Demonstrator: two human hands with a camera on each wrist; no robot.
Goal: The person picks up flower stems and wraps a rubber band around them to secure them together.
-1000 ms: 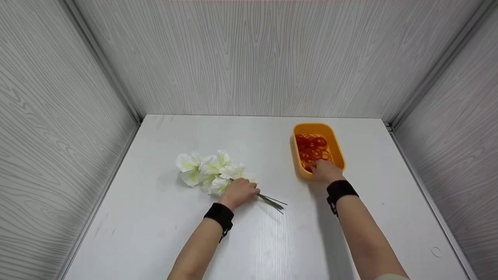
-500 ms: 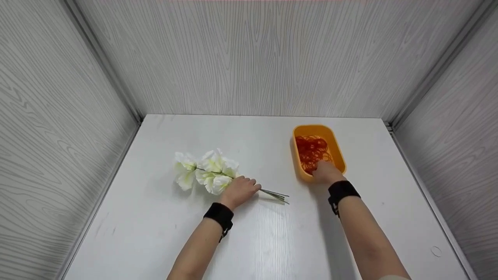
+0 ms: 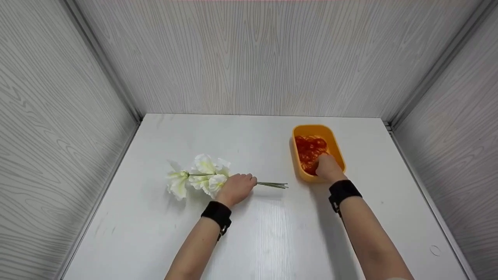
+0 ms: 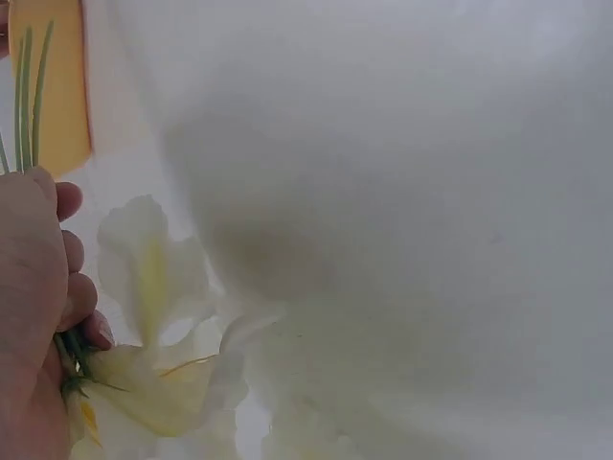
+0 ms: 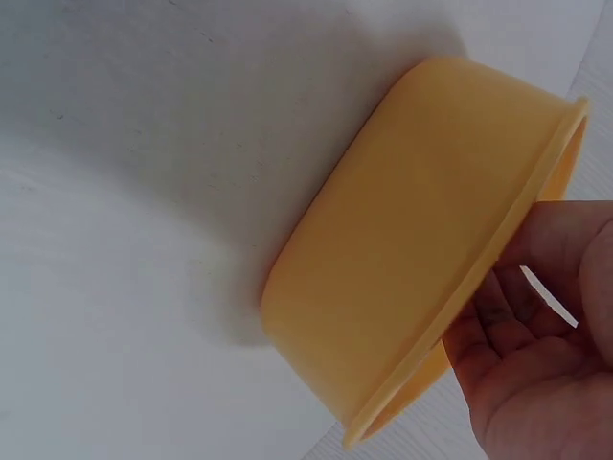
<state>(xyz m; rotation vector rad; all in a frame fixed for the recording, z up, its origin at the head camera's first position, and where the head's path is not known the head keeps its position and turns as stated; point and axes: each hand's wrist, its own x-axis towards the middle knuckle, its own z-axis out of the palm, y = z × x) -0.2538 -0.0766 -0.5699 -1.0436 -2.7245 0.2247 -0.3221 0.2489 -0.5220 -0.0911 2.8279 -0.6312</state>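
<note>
My left hand [image 3: 236, 189] grips a bunch of white artificial flowers [image 3: 206, 175] by its green stems [image 3: 272, 184]. The blooms lie to the left of the fist and the stem ends stick out to the right. In the left wrist view, fingers [image 4: 80, 297] are curled round the stems, with pale petals [image 4: 153, 278] below. My right hand [image 3: 329, 168] reaches over the near rim of a yellow plastic box [image 3: 335, 144]. Its fingers are down among red rubber bands [image 3: 310, 149]. The box wall hides the fingertips in the right wrist view, so I cannot tell whether they pinch a band.
Both things are on a white tabletop [image 3: 249, 241] with grey wood-grain panels [image 3: 249, 58] at the back and both sides. A thin ring mark [image 3: 435, 250] shows near the right front. Black bands [image 3: 344, 192] circle both wrists.
The left hand has turned the flowers, so their stems now point almost straight right and the blooms sit slightly lower left. The right hand stays in the box, shifted only a little.
</note>
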